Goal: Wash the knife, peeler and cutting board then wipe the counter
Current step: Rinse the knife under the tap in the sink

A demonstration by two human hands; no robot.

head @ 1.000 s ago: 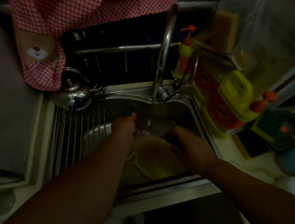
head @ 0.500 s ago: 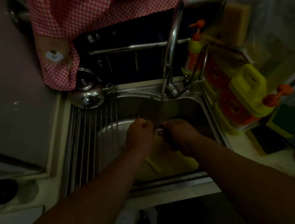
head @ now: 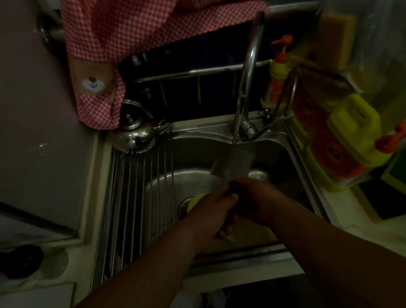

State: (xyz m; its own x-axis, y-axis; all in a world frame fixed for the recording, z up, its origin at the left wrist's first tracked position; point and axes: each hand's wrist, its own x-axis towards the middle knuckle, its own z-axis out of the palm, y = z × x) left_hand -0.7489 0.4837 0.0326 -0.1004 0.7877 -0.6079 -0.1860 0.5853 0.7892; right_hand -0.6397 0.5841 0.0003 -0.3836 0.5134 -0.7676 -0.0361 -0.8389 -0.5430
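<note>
Gripping the knife [head: 234, 166] by its dark handle, the right hand [head: 257, 200] has its fingers wrapped tight, low over the middle of the sink [head: 300, 164]. The left hand [head: 214, 215] is pressed up against it from the left, its fingers curled in at the handle just below the blade. The light is too dim to tell whether it grips the handle or only rubs it. Both forearms reach in from the near edge and meet over the basin.

The knife is a broad, cleaver-like blade. It rises from the hands, slanting away towards the base of the faucet [head: 250, 77]. Its flat side shows as a dull grey with a paler edge on the left.

A yellow board [head: 254, 235] lies in the basin under the hands, one end showing by the drain and the rest along the near wall.

A rack [head: 145, 204] of metal rods covers the left part of the sink, with a shiny kettle [head: 136, 134] at its far end. A red checked cloth [head: 147, 28] hangs above the kettle. A yellow jug [head: 354, 127] and a soap bottle [head: 279, 69] stand to the right of the sink.
</note>
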